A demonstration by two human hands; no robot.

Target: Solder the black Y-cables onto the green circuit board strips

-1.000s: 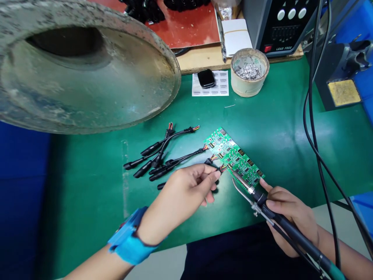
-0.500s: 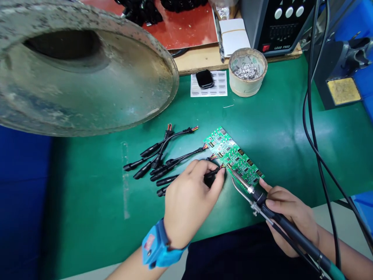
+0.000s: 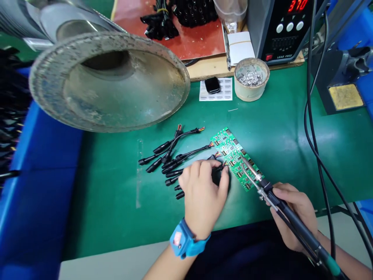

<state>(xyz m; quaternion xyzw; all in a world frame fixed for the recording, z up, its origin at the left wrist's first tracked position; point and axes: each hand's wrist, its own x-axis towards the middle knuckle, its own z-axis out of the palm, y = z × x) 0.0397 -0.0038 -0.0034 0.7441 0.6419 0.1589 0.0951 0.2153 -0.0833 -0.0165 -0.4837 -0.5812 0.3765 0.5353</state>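
My left hand (image 3: 205,190), with a blue strap on its wrist, pinches a black cable (image 3: 219,168) whose coloured wire ends meet the left edge of a green circuit board panel (image 3: 233,149). In my right hand (image 3: 294,210) is a soldering iron (image 3: 287,221) with a thin metal feed tube beside its barrel. The iron's tip is over the middle of the panel; whether it touches cannot be made out. Other black cables run from the panel's left edge, partly under my left hand. Several loose black cables (image 3: 166,149) with bared wire ends lie farther left.
A large metal fume hood (image 3: 163,97) hangs at upper left. Behind the panel are a tape-roll cup (image 3: 252,89) of solder scraps and a smartwatch face (image 3: 212,84) on labels. A soldering station (image 3: 287,35) reads 370. Black cords (image 3: 313,136) hang at right.
The camera view has shifted, bringing in the station display and a blue bin at left. The iron's tip has moved off the wire joint, farther over the panel. My right fingers have left the panel's edge.
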